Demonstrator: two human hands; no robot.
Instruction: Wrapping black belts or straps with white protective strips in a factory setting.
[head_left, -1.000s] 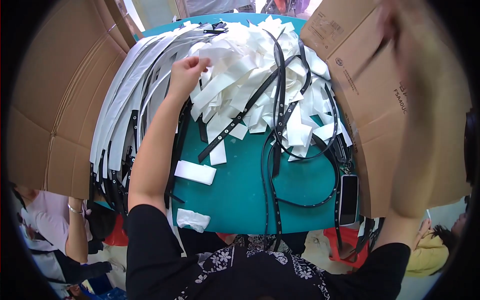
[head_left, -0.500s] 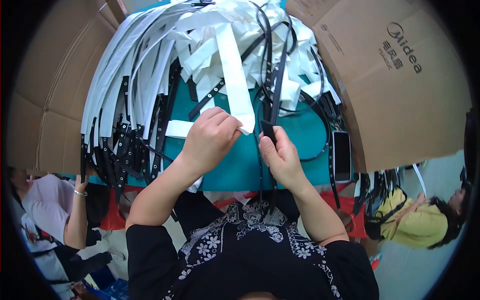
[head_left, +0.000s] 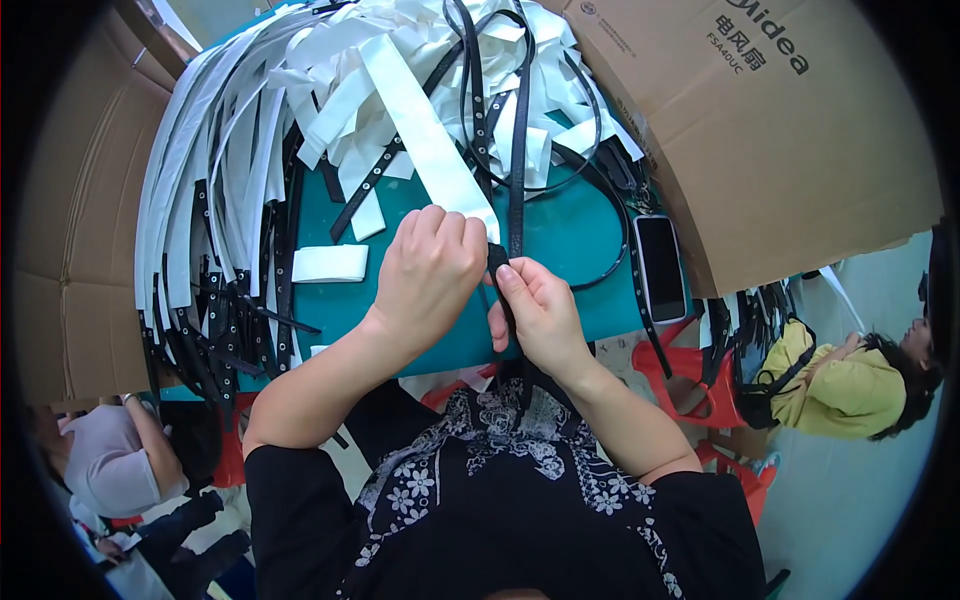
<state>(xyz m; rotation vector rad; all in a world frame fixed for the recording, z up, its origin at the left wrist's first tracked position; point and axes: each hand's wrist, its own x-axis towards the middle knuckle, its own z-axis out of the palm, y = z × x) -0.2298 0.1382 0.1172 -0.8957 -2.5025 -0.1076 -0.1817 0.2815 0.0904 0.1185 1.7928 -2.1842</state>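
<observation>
My left hand (head_left: 432,272) is closed on the lower end of a long white strip (head_left: 418,130), which slants up to the far pile. Right beside it, my right hand (head_left: 542,315) grips the end of a black belt (head_left: 517,170) between thumb and fingers. The belt's end meets the strip's end where the two hands come together; whether they overlap cannot be made out. The rest of the belt runs away over the table and loops back. A short folded white strip (head_left: 330,264) lies left of my left hand.
Many black belts with eyelets, wrapped in white strips (head_left: 215,150), lie at the left of the green table (head_left: 420,366). Loose white strips (head_left: 330,50) heap at the back. A phone (head_left: 661,268) lies at right. Cardboard boxes (head_left: 790,170) flank the table; two people sit nearby.
My hands have come together, bringing the belt's end up against the white strip's end. The whole view has shifted, with the table things appearing further left.
</observation>
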